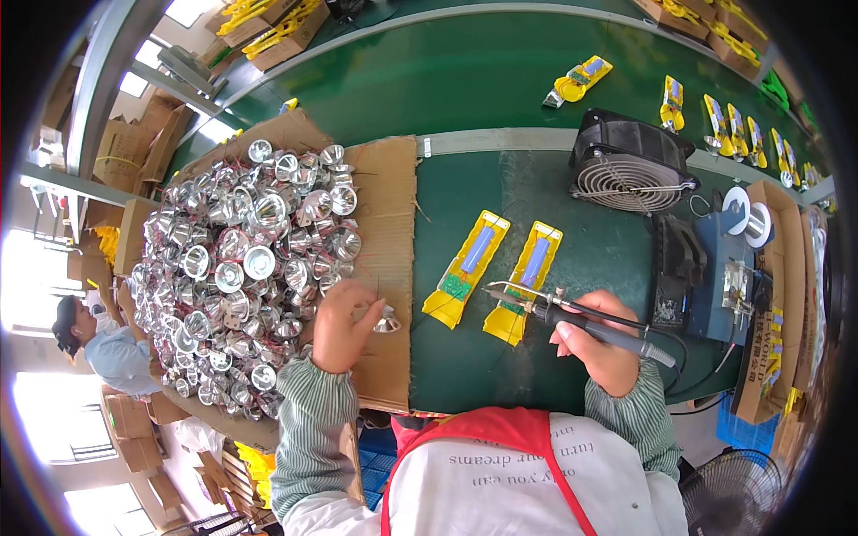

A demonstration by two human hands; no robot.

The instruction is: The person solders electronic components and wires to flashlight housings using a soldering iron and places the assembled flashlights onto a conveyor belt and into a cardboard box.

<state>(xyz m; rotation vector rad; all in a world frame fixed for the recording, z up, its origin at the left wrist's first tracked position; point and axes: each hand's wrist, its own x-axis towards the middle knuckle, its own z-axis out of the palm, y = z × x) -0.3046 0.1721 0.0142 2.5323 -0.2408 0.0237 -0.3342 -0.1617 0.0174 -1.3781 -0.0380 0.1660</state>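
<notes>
My left hand (341, 326) is closed in a pinch at the right side of the heap of shiny reflector cups (259, 259). A small silver reflector cup (387, 322) shows at its fingertips, over the cardboard; the exact grip is partly hidden. In my right hand (609, 357) is a soldering iron (617, 338) with a thin metal guide tube along it. Its tip points left, over the green circuit board of a yellow casing (534, 268) with a blue cylindrical cell. Another yellow casing (474, 259) of the same kind lies just left of it on the green mat.
A black fan with a round grille (630, 179) stands beyond the casings. Right of them are a blue machine (719, 259) and solder wire spools (758, 225). More yellow casings (715, 121) lie on the far green belt (465, 71). Someone in light blue (121, 353) is at far left.
</notes>
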